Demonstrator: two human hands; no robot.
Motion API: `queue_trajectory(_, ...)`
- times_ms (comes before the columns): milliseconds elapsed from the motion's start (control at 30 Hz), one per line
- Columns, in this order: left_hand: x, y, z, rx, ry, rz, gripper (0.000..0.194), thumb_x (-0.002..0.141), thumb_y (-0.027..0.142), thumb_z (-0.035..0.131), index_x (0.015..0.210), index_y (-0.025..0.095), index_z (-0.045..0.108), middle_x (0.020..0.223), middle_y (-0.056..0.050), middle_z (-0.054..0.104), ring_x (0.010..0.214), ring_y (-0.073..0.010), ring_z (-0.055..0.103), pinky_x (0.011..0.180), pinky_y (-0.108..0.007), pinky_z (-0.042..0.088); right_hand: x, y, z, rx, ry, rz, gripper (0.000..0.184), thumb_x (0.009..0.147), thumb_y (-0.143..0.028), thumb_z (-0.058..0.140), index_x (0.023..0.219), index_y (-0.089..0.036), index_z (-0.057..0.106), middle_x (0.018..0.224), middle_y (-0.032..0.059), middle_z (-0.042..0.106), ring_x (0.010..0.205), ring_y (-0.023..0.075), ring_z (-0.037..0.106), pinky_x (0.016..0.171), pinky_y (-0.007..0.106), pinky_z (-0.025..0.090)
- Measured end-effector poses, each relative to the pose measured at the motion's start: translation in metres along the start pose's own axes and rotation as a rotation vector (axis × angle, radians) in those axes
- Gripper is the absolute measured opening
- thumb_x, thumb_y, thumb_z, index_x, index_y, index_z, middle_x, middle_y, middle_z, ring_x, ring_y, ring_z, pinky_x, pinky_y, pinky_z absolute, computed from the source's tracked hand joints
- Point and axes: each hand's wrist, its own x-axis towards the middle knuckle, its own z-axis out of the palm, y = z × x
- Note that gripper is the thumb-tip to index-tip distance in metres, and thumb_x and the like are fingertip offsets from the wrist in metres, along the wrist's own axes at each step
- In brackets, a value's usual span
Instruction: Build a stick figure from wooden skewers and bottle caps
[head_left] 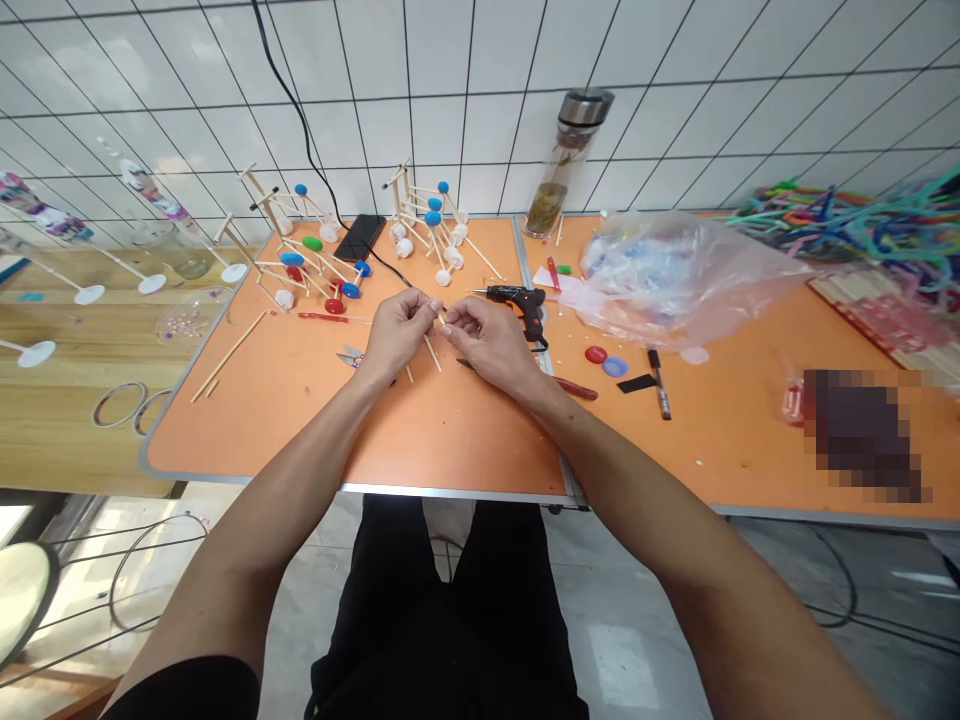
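Note:
My left hand [401, 335] and my right hand [491, 340] meet over the orange table, with the fingers of both pinched together. Between the fingertips shows a short pale wooden stick [442, 318], mostly covered by the fingers. Below the hands lies a loose thin stick [433, 353]. Small scissors [350, 357] rest beside my left wrist, partly hidden. Red-handled pliers [576, 388] lie under my right forearm, their dark tip showing to the left of it. Just behind my right hand is a black glue gun [525, 305].
Stick models with coloured caps [330, 270] stand at the back left near a phone [360, 238]. A glass tea bottle [555, 170] stands by the tiled wall. To the right are a plastic bag [675, 280], a marker [660, 385] and pipe cleaners [847, 230].

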Motion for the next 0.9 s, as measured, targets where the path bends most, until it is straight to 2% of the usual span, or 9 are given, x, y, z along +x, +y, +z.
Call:
queue_trajectory(133, -0.001, -0.007, 0.003, 0.027, -0.044, 0.033, 0.045, 0.1, 0.055, 0.079, 0.074, 0.022, 0.062, 0.065, 0.002, 0.058, 0.064, -0.0142, 0.048, 0.061, -0.028, 0.038, -0.002, 0.004, 0.002, 0.065, 0.036, -0.009, 0.01, 0.093, -0.031, 0.07, 0.098, -0.024, 0.066, 0.088, 0.0027, 0.073, 0.082, 0.0215, 0.066, 0.077, 0.036, 0.05)
queue_trajectory(200, -0.001, -0.008, 0.004, 0.04, -0.057, 0.037, 0.049, 0.1, 0.06, 0.078, 0.074, 0.022, 0.062, 0.065, 0.002, 0.057, 0.064, -0.0145, 0.048, 0.06, -0.028, 0.036, -0.003, 0.006, 0.003, 0.091, 0.032, 0.003, 0.013, 0.092, -0.03, 0.071, 0.101, -0.025, 0.064, 0.089, 0.0019, 0.072, 0.082, 0.0216, 0.067, 0.076, 0.036, 0.05)
queue_trajectory(400, -0.002, -0.001, 0.004, -0.131, -0.112, 0.002, 0.059, 0.099, 0.078, 0.071, 0.082, 0.023, 0.063, 0.069, 0.001, 0.063, 0.056, -0.0123, 0.048, 0.056, -0.028, 0.039, -0.004, 0.01, 0.003, 0.196, 0.032, 0.078, 0.034, 0.091, -0.029, 0.072, 0.124, -0.027, 0.063, 0.086, -0.0021, 0.07, 0.079, 0.0213, 0.068, 0.075, 0.037, 0.049)
queue_trajectory(500, -0.003, 0.0, 0.005, -0.193, -0.084, 0.0, 0.049, 0.096, 0.071, 0.078, 0.101, 0.023, 0.069, 0.077, 0.002, 0.067, 0.056, -0.0115, 0.048, 0.056, -0.027, 0.04, -0.003, 0.009, 0.002, 0.287, 0.047, 0.112, 0.038, 0.09, -0.033, 0.073, 0.126, -0.027, 0.063, 0.084, -0.0035, 0.07, 0.077, 0.0194, 0.066, 0.073, 0.035, 0.048)
queue_trajectory(600, -0.005, 0.001, 0.005, -0.154, -0.068, 0.034, 0.045, 0.093, 0.058, 0.085, 0.118, 0.023, 0.073, 0.087, 0.0, 0.071, 0.065, -0.0119, 0.052, 0.062, -0.026, 0.042, -0.002, 0.004, -0.002, 0.425, 0.044, 0.166, 0.041, 0.085, -0.038, 0.079, 0.121, -0.026, 0.063, 0.081, -0.0046, 0.07, 0.073, 0.0167, 0.063, 0.072, 0.033, 0.049)
queue_trajectory(700, -0.008, 0.006, 0.005, -0.073, -0.091, 0.097, 0.043, 0.093, 0.049, 0.085, 0.124, 0.021, 0.075, 0.094, -0.001, 0.07, 0.072, -0.0125, 0.056, 0.066, -0.025, 0.043, -0.001, -0.003, -0.009, 0.529, 0.031, 0.247, 0.05, 0.08, -0.047, 0.089, 0.117, -0.026, 0.063, 0.082, -0.0043, 0.072, 0.074, 0.0155, 0.064, 0.072, 0.031, 0.052)
queue_trajectory(900, -0.014, 0.016, 0.004, 0.083, -0.189, 0.114, 0.051, 0.09, 0.043, 0.085, 0.136, 0.023, 0.075, 0.1, 0.0, 0.068, 0.064, -0.0098, 0.049, 0.062, -0.026, 0.042, -0.001, -0.009, -0.015, 0.695, 0.014, 0.402, 0.07, 0.062, -0.057, 0.104, 0.111, -0.026, 0.065, 0.081, -0.0049, 0.074, 0.074, 0.0145, 0.067, 0.067, 0.027, 0.05)
